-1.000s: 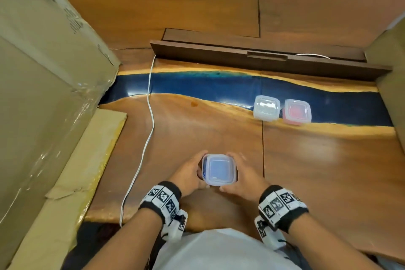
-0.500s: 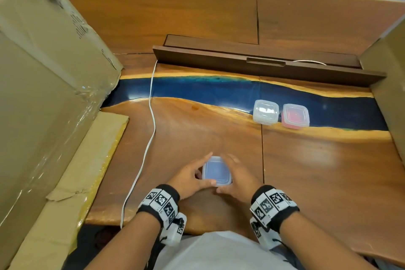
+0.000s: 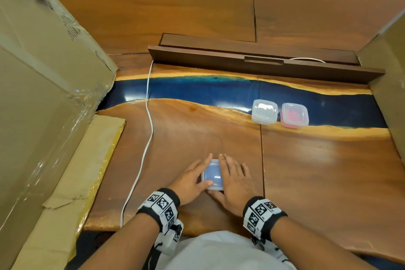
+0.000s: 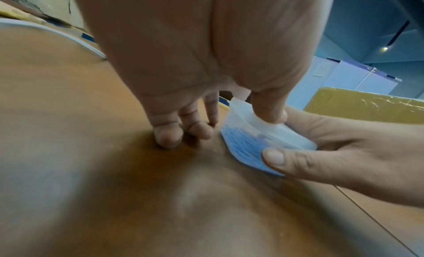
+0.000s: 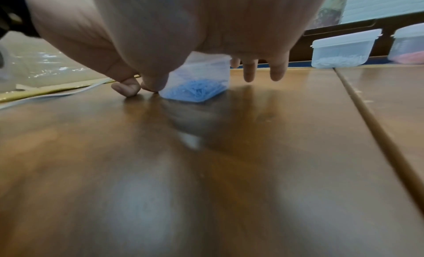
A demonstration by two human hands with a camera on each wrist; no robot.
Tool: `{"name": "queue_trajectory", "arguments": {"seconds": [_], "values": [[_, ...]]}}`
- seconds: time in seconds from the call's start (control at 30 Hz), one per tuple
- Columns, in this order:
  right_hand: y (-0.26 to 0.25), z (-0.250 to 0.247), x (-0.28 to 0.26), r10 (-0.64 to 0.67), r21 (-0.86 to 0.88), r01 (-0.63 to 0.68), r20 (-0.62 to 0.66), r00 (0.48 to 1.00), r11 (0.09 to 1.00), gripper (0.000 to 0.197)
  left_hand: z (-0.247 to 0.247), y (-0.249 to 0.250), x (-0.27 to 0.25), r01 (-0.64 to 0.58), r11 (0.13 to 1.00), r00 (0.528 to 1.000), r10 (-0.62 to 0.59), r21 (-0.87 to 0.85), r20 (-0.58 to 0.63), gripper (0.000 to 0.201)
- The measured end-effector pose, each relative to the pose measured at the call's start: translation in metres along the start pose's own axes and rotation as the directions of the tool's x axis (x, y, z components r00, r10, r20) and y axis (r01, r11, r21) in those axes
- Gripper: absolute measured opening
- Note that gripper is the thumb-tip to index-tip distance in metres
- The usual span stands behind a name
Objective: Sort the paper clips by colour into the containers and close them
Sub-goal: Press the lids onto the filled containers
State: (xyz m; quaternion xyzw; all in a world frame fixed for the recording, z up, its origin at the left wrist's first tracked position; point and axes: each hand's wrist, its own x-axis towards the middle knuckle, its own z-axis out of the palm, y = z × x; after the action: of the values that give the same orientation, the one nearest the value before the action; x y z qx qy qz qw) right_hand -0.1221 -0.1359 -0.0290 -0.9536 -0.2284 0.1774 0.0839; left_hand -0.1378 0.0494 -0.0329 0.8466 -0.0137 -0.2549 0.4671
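A small clear lidded container of blue paper clips (image 3: 212, 173) stands on the wooden table (image 3: 317, 173) near its front edge, between my two hands. My left hand (image 3: 190, 178) lies against its left side, index finger straight, and the thumb (image 4: 268, 114) presses down on the lid. My right hand (image 3: 234, 180) lies flat along its right side with straight fingers (image 5: 250, 72), and the right thumb (image 4: 286, 161) touches the near wall. In the right wrist view the blue clips (image 5: 195, 90) show through the wall. The far side of the container is hidden.
Two closed containers stand side by side at the back right: one with white clips (image 3: 264, 112), one with red clips (image 3: 294, 115). A white cable (image 3: 149, 129) runs down the table's left. Large cardboard boxes (image 3: 43, 85) flank the left, and a dark wooden rail (image 3: 263, 66) runs behind.
The blue clip container has gone from being held up between both hands down onto the table, a little farther from me. Both hands now lie flatter against it.
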Motion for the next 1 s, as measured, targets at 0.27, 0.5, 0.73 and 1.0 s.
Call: {"name": "queue_trajectory", "arguments": {"seconds": [0.27,0.5,0.73,1.0], "values": [[0.006,-0.01,0.004,-0.033,0.043,0.028,0.119,0.992,0.999,0.1,-0.007,0.002,0.003,-0.002,0.906,1.0,-0.01,0.424,0.025,0.065],[0.02,-0.034,0.04,0.0,0.104,-0.011,0.113,0.994,0.994,0.098,-0.02,0.04,0.025,-0.014,0.732,0.992,0.098,0.681,-0.084,0.063],[0.076,-0.092,0.053,0.061,0.382,-0.011,-0.118,0.991,0.924,0.079,-0.048,0.062,0.074,-0.031,0.723,0.997,0.072,0.69,-0.031,0.069],[0.217,-0.15,0.073,0.584,0.382,-0.505,-0.122,0.802,0.774,0.072,-0.078,0.102,0.151,0.052,0.805,0.997,-0.009,0.591,-0.076,0.068]]}}
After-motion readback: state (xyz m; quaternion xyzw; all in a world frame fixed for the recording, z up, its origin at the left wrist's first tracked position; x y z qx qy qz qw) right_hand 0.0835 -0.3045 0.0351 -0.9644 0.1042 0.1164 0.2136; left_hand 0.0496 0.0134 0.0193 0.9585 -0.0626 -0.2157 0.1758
